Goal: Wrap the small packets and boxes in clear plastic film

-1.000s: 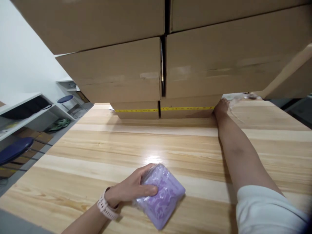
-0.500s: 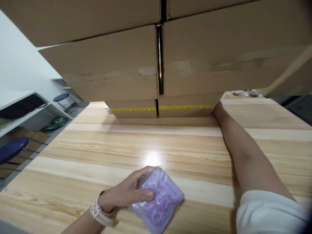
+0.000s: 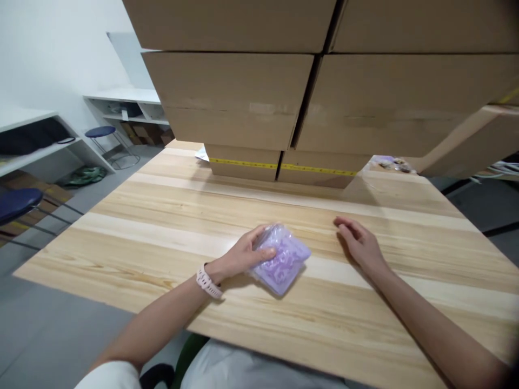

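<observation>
Purple packet point(image 3: 288, 265), film-wrapped: was gripped at its left side by the left hand point(image 3: 245, 255), below frame centre. Judged light, fairly pliant, slick-surfaced, best pinched firmly across an edge. Right hand point(image 3: 363, 247): was empty, loosely curled, right of centre.

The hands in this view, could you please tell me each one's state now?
Left hand: closed on the purple packet.
Right hand: partly open, fingers loosely curled, nothing visible in it.
</observation>
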Action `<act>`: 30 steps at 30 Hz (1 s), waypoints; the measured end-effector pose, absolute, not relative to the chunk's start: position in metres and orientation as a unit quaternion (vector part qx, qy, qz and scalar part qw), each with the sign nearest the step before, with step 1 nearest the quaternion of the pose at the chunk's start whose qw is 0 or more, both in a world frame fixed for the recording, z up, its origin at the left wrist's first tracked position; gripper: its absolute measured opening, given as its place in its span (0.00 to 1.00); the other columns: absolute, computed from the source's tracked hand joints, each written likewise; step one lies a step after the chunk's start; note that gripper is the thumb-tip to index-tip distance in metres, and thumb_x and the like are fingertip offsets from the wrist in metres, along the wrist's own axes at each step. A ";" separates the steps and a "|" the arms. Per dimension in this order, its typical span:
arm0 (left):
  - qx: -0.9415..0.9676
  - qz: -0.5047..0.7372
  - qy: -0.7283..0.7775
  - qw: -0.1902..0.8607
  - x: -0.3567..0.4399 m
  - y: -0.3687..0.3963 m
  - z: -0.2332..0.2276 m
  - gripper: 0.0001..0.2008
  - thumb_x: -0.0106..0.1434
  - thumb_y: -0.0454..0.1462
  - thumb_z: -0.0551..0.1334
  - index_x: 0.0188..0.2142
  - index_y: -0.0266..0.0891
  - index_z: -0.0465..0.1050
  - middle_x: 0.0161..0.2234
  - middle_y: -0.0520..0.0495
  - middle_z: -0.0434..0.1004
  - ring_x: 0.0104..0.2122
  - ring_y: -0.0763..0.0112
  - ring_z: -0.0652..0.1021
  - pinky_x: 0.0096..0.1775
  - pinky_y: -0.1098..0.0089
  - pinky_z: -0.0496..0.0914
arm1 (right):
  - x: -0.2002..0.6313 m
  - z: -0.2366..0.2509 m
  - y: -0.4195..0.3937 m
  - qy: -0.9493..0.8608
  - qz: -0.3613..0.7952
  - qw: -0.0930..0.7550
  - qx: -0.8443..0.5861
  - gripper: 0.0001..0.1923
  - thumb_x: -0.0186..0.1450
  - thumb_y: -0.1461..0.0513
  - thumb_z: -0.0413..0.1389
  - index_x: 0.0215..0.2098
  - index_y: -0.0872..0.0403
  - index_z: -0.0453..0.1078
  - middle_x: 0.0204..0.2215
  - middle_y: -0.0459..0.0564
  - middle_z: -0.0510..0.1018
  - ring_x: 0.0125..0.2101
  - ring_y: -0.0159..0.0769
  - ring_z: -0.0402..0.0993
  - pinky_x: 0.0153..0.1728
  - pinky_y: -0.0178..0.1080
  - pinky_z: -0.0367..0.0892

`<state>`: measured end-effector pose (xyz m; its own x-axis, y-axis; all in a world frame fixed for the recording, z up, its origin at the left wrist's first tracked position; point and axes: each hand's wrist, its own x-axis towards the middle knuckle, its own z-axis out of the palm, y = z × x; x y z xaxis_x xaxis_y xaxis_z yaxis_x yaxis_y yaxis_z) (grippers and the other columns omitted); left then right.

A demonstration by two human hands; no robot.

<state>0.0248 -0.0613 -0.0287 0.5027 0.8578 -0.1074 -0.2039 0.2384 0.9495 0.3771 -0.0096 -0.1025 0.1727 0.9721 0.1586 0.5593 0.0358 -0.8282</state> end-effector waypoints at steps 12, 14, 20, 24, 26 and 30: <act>0.337 0.461 0.324 0.754 0.017 -0.044 -0.047 0.34 0.63 0.47 0.72 0.65 0.40 0.70 0.59 0.39 0.76 0.54 0.56 0.78 0.59 0.57 0.69 | 0.239 -0.070 -0.070 -0.585 0.560 0.415 -0.415 0.32 0.57 0.49 0.72 0.57 0.50 0.73 0.52 0.53 0.80 0.50 0.45 0.77 0.55 0.49 0.71; 0.335 0.457 0.329 0.755 0.014 -0.044 -0.047 0.36 0.65 0.49 0.69 0.68 0.42 0.65 0.59 0.39 0.76 0.53 0.56 0.79 0.59 0.57 0.69 | 0.239 -0.069 -0.065 -0.546 0.586 0.428 -0.418 0.27 0.54 0.49 0.73 0.47 0.51 0.76 0.44 0.51 0.82 0.44 0.43 0.78 0.53 0.49 0.71; 0.373 0.429 0.321 0.757 0.006 -0.039 -0.049 0.36 0.64 0.50 0.70 0.67 0.41 0.66 0.57 0.37 0.78 0.52 0.57 0.79 0.57 0.57 0.68 | 0.269 -0.065 -0.054 -0.374 0.662 0.508 -0.404 0.22 0.53 0.50 0.74 0.41 0.47 0.77 0.41 0.45 0.83 0.43 0.39 0.78 0.53 0.47 0.74; 0.488 0.389 0.314 0.716 0.010 -0.047 -0.048 0.32 0.62 0.40 0.74 0.64 0.45 0.71 0.63 0.39 0.72 0.60 0.55 0.74 0.62 0.55 0.65 | 0.288 -0.066 -0.045 -0.317 0.674 0.535 -0.400 0.23 0.54 0.48 0.72 0.44 0.46 0.76 0.46 0.47 0.83 0.49 0.42 0.78 0.52 0.46 0.77; 0.582 0.363 0.323 0.652 0.014 -0.053 -0.045 0.34 0.58 0.37 0.75 0.63 0.45 0.72 0.64 0.39 0.71 0.63 0.51 0.70 0.64 0.52 0.61 | 0.298 -0.068 -0.038 -0.342 0.611 0.558 -0.445 0.23 0.55 0.46 0.70 0.42 0.47 0.75 0.45 0.49 0.82 0.49 0.45 0.78 0.48 0.47 0.78; 0.719 0.320 0.369 0.494 0.020 -0.062 -0.040 0.35 0.55 0.36 0.75 0.63 0.44 0.73 0.62 0.38 0.73 0.61 0.47 0.70 0.65 0.49 0.58 | 0.330 -0.074 -0.020 -0.372 0.450 0.590 -0.557 0.24 0.55 0.43 0.67 0.40 0.48 0.70 0.39 0.52 0.80 0.42 0.49 0.78 0.40 0.51 0.78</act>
